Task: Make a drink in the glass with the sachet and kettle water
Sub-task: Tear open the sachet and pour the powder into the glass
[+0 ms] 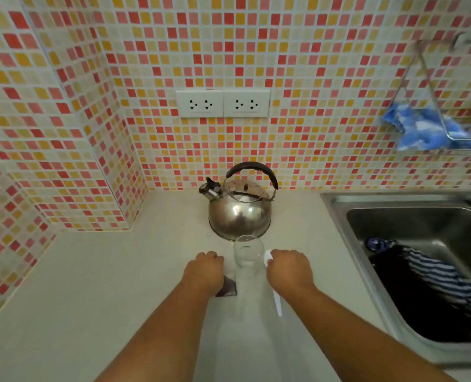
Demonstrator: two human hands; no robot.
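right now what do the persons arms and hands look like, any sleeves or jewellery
Both forearms are bare with no sleeve in view. The left hand and right hand wear no gloves, and no watch, bracelet or ring shows from this angle.

kettle [239, 213] behind glass [248, 260] | sachet [226, 288] left | sink [339, 213] right
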